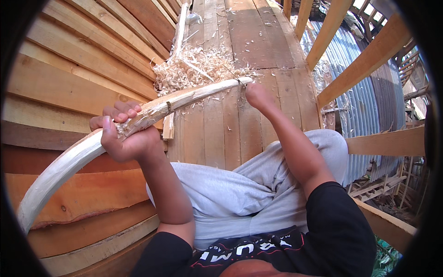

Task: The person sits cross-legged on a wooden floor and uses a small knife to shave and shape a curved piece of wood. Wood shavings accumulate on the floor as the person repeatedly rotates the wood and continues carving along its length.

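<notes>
A long peeled wooden pole [203,93], pale and looking curved, slants from the lower left up to the middle of the view. My left hand [131,138] is wrapped around it from below, the fingers over its top and the thumb along the near side. A dark band [169,107] circles the pole beyond that hand. At the pole's far tip my right hand [258,96] is closed in a fist. Beside this fist a thin dark strand or edge [240,82] crosses the tip; whether the fist holds it is hidden.
Curly wood shavings [194,69] lie heaped on the plank floor [258,41] beyond the pole. A board wall [83,83] stands close on the left. Wooden railing posts [327,37] rise on the right, with corrugated metal sheets [369,92] beyond. My crossed legs [230,189] fill the near middle.
</notes>
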A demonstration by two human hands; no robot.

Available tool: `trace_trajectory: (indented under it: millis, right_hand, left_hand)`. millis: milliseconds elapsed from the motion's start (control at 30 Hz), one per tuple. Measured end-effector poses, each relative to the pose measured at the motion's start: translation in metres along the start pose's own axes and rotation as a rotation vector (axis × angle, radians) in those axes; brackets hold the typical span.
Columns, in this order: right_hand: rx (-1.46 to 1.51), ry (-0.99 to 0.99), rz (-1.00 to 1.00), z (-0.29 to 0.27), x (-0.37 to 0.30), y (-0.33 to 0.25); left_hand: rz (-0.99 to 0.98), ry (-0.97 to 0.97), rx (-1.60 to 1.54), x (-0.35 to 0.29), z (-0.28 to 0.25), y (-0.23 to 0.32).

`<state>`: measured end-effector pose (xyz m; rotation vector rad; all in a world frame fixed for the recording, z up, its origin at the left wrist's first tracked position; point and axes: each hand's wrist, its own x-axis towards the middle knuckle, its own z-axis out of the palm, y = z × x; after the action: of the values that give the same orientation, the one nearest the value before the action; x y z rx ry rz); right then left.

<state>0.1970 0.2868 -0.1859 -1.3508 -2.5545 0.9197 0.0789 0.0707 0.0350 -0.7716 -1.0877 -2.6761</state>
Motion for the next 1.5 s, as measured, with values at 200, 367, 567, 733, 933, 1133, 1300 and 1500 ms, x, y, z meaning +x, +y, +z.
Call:
trace_trajectory:
  millis: [200, 367, 567, 733, 933, 1133, 1300, 1500]
  right_hand:
    - [0.23, -0.103, -0.015, -0.056, -0.078, -0.111]
    - [0.33, 0.024, -0.066, -0.018, -0.043, -0.083]
    - [0.3, 0.013, -0.086, -0.03, -0.067, -0.103]
    - [0.225, 0.034, -0.074, -0.055, -0.079, -0.115]
    - [0.013, -0.102, -0.001, -0.03, -0.028, -0.028]
    - [0.216, -0.085, -0.004, -0.055, -0.081, -0.113]
    - [0.17, -0.044, -0.018, -0.009, -0.008, -0.011]
    - [0.181, -0.1, -0.011, -0.054, -0.066, -0.092]
  left_hand:
    - [-0.008, -0.029, -0.009, -0.002, -0.008, 0.005]
    - [-0.081, 0.146, 0.095, 0.014, -0.025, -0.002]
    - [-0.073, -0.043, -0.053, 0.03, -0.053, -0.006]
    - [-0.009, -0.378, -0.131, 0.006, -0.026, 0.003]
    - [-0.035, -0.394, -0.208, 0.02, -0.036, -0.005]
    - [-0.003, -0.456, -0.18, 0.01, -0.029, 0.002]
    - [-0.049, -0.329, -0.168, 0.019, -0.037, -0.006]
    - [-0.04, -0.539, -0.249, 0.016, -0.037, -0.001]
